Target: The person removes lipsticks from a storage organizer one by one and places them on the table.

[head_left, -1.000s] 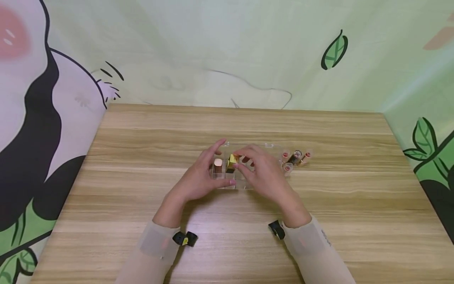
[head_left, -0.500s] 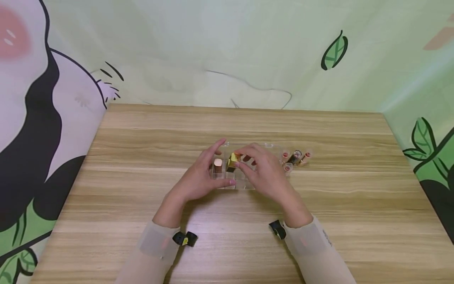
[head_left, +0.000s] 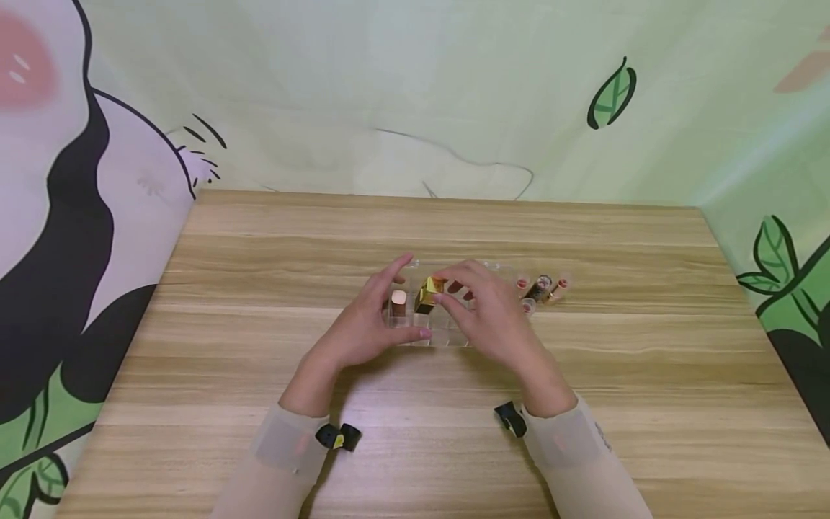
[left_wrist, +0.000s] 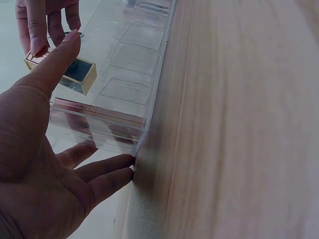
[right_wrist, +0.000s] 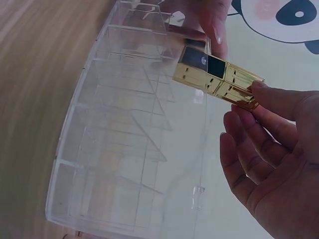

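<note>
A clear compartment organizer (head_left: 447, 336) lies between both hands in the head view. My left hand (head_left: 359, 323) spans its left end, fingers and thumb spread. In the left wrist view, fingertips touch the organizer's lower corner. My right hand (head_left: 493, 313) pinches a gold, square lipstick tube (right_wrist: 219, 79) with dark panels, between thumb and fingers at its upper end. The tube tilts over the organizer; in the right wrist view its lower end shows through the clear plastic. A rose-gold lipstick tube (head_left: 398, 303) stands in the leftmost compartment, beside my left fingers.
Right of the organizer, several lipsticks (head_left: 540, 287) with clear or dark cases sit close together. The wooden table (head_left: 415, 432) reaches back to a painted wall (head_left: 324, 94). A black piece is strapped at each sleeve cuff.
My right hand has shifted slightly right, drawing the gold lipstick tube the same way and tilting it more. My left hand and the organizer have stayed in place.
</note>
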`<state>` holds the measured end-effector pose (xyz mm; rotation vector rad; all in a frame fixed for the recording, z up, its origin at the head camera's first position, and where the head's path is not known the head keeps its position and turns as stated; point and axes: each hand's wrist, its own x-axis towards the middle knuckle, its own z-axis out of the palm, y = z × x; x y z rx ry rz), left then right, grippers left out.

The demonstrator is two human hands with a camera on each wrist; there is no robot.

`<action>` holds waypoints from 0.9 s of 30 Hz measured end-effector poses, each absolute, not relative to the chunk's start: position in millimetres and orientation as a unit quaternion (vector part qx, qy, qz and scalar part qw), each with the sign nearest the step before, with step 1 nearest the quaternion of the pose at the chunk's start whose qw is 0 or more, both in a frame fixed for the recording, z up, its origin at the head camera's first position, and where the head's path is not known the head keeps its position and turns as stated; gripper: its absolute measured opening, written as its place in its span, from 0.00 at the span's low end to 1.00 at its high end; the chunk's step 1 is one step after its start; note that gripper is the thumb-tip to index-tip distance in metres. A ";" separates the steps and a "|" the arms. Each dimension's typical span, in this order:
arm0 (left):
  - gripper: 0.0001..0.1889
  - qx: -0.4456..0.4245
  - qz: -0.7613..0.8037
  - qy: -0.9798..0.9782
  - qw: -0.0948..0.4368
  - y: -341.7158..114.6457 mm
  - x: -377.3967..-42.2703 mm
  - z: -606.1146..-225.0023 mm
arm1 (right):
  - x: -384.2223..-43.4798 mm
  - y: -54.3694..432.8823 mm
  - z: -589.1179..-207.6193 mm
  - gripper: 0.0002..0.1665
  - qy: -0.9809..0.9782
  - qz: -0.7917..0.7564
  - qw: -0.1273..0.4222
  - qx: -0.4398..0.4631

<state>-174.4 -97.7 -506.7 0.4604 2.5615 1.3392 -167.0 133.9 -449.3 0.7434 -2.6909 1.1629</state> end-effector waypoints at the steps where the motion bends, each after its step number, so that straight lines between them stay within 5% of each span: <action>1: 0.61 0.156 0.455 0.870 0.107 -97.7 -174.4 -506.7 | -166.8 134.3 -448.6 0.17 -0.888 0.385 0.060 0.246; 27: 0.62 0.155 0.455 0.871 0.103 -95.8 -173.4 -506.6 | -166.8 147.8 -439.3 0.16 -0.879 0.400 0.075 0.250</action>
